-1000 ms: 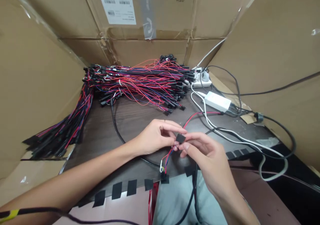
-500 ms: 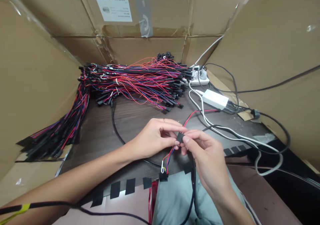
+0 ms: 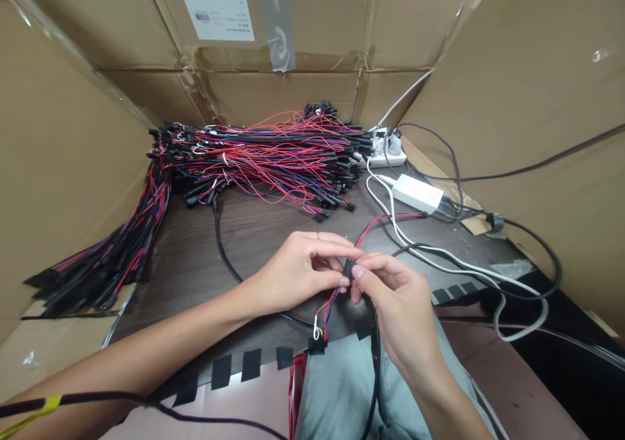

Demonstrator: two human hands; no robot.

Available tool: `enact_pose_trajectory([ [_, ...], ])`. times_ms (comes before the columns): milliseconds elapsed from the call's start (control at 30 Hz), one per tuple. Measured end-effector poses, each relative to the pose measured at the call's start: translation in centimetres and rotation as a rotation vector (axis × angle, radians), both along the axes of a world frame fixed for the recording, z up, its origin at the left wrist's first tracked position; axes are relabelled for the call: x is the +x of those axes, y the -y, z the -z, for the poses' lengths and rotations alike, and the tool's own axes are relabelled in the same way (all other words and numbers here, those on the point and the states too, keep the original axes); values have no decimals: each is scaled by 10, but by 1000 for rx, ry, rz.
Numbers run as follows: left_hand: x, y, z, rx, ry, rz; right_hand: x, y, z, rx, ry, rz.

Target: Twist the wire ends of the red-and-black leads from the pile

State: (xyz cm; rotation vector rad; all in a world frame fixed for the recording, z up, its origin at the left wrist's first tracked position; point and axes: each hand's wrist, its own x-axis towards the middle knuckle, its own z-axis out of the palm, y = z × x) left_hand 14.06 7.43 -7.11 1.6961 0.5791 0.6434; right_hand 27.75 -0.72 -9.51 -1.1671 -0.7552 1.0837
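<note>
My left hand (image 3: 305, 267) and my right hand (image 3: 398, 297) meet over the front of the desk. Both pinch a small piece of black tape (image 3: 348, 269) at a bundle of thin red, blue and black wires. The wires (image 3: 331, 304) run down from my fingers to a black connector (image 3: 317, 345) at the desk's front edge, where a white loop and a yellow wire also show. Above my hands, a red and black wire pair (image 3: 374, 222) leads off to the right. My fingers partly hide the tape and the wires under it.
A big pile of wire harnesses (image 3: 263, 157) lies at the back, with another bunch (image 3: 112, 251) hanging over the left side. On the right are a white power adapter (image 3: 417, 194), a power strip (image 3: 388, 157) and looping cables. Black tape strips (image 3: 251, 364) line the front edge. Cardboard walls surround the desk.
The black tape between my fingertips has turned slightly and looks narrower, its edge now closer against the wires. Both hands keep their pinch; the whole view has shifted a little.
</note>
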Motion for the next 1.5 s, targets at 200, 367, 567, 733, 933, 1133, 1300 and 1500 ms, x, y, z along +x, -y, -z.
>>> enact_pose_trajectory([
  [200,1,1,-2,2,-21,-7,-1,0,1,-9,11,15],
  [367,1,1,-1,-21,-25,-19,0,1,2,-21,-27,28],
  [567,0,-1,1,-61,-5,-37,0,4,3,8,-59,26],
  [733,0,-3,1,-66,-10,-28,0,5,2,4,-77,40],
  [933,1,-3,0,-53,-30,-35,1,4,3,6,-66,26],
  [1133,0,-1,0,-74,-34,-43,0,5,3,15,-66,23],
  [1300,-1,-1,-2,-41,-24,-63,4,4,1,33,-134,32],
  [1500,0,2,-4,12,-15,-93,1,-3,-6,26,-233,110],
])
